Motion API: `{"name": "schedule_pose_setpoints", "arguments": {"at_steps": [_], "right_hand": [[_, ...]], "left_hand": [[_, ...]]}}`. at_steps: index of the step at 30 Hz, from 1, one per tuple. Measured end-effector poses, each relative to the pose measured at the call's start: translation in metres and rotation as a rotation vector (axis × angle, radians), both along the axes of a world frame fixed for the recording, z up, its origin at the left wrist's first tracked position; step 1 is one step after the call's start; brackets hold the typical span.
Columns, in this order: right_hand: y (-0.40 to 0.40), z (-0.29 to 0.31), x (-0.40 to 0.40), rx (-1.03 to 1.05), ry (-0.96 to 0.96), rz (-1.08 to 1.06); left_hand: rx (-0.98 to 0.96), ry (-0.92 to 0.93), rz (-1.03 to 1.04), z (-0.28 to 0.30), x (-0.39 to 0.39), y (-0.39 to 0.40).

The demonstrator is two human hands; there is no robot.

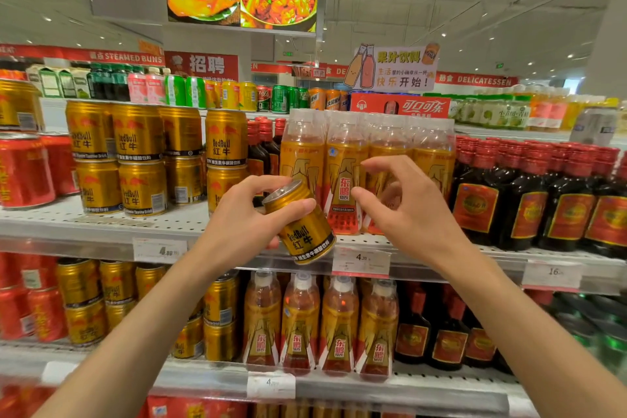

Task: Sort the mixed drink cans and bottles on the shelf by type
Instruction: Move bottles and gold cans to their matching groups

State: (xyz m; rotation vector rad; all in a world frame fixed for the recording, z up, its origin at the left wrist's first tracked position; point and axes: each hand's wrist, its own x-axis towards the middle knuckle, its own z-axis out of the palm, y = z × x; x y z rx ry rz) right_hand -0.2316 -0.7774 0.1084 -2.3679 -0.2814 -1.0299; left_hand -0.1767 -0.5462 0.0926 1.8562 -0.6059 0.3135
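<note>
In front of the middle shelf (pixel 101 224) of a supermarket drinks aisle, the person's left hand (pixel 244 224) has its grip curled round a gold Red Bull can (pixel 300 226), thumb over the top edge and fingers behind, the can tilted with its lid leaning left. It hangs in the air just before the row of orange Dongpeng bottles (pixel 346 173), clear of the shelf board. The right hand (pixel 403 207) holds nothing; its grip is loosely spread, fingers half bent, just beside the can and in front of the bottles.

As far as the view shows, most of this shelf already reads as sorted: stacked Red Bull cans (pixel 139 159) stand together at the left, red cans (pixel 23 170) beyond them, the orange bottles in the middle, dark red-capped bottles (pixel 543 200) at the right. A few dark bottles (pixel 263 146) also stand behind, between the gold stack and the orange row, which may still need moving. The held can seems to be a stray lifted from the bottle area; what remains is setting it with the gold stack at left. The lower shelf (pixel 373 383) looks similarly grouped, though its ends are partly hidden.
</note>
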Motion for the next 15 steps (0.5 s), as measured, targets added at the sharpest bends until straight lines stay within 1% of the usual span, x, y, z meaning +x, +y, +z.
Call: {"name": "schedule_pose_setpoints", "arguments": {"at_steps": [9, 12, 15], "right_hand": [[0.004, -0.034, -0.018, 0.041, 0.381, 0.177], [0.003, -0.038, -0.021, 0.068, 0.41, 0.218], [-0.002, -0.04, -0.021, 0.092, 0.378, 0.238]], "left_hand": [[-0.049, 0.013, -0.066, -0.015, 0.006, -0.012], [-0.062, 0.029, -0.069, -0.016, 0.005, -0.018], [-0.068, 0.038, -0.066, -0.016, 0.001, -0.024]]}}
